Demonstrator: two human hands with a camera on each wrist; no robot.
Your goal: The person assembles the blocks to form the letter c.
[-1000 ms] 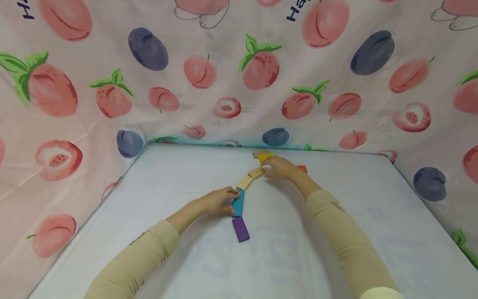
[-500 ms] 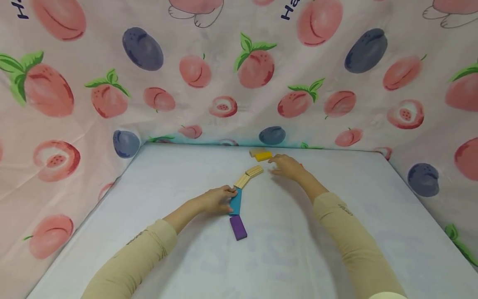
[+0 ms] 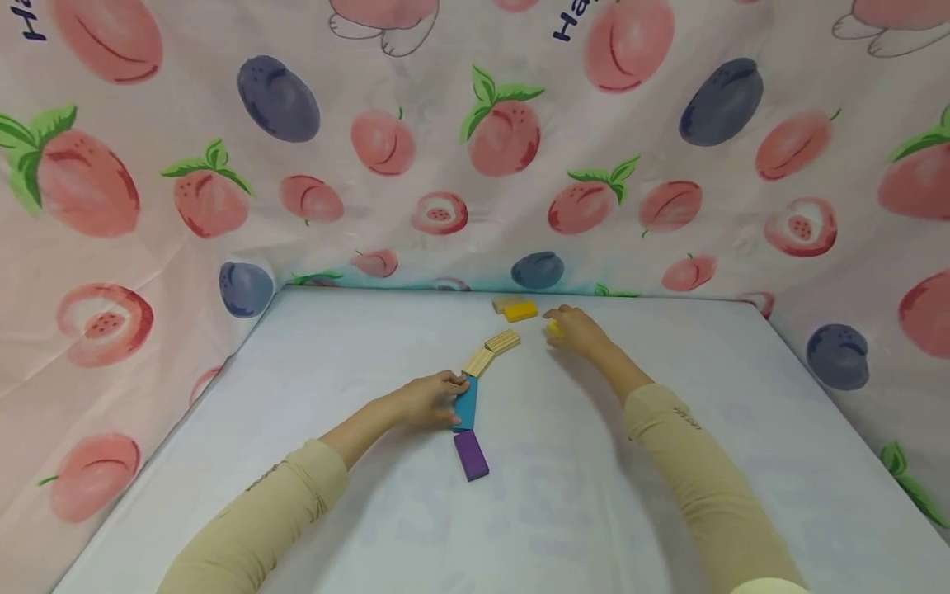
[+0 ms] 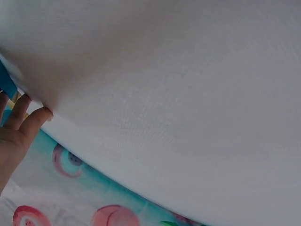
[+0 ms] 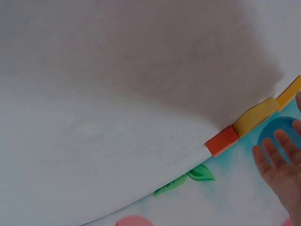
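A curved line of flat blocks lies on the white table [image 3: 371,346]: a purple block [image 3: 471,455], a blue block [image 3: 467,406], then two ridged wooden blocks [image 3: 478,360] [image 3: 503,341]. My left hand [image 3: 434,396] rests on the table with its fingers curled over the blue block's far end; the left wrist view shows only a blue block edge [image 4: 6,84] by the fingertips [image 4: 28,113]. My right hand [image 3: 575,330] lies farther back, fingers stretched beside a small yellow block [image 3: 552,328]. In the right wrist view the fingers [image 5: 277,157] hover just short of that yellow block [image 5: 256,115] and an orange block [image 5: 222,140].
Another yellow block [image 3: 520,311] and a plain wooden block [image 3: 505,302] lie near the table's far edge. Fruit-print cloth [image 3: 475,148] walls the table at the back and both sides. The table's near half holds only my sleeved forearms.
My right hand left the far ridged wooden block and moved right and slightly back to the small yellow block. My left hand stayed on the blue block.
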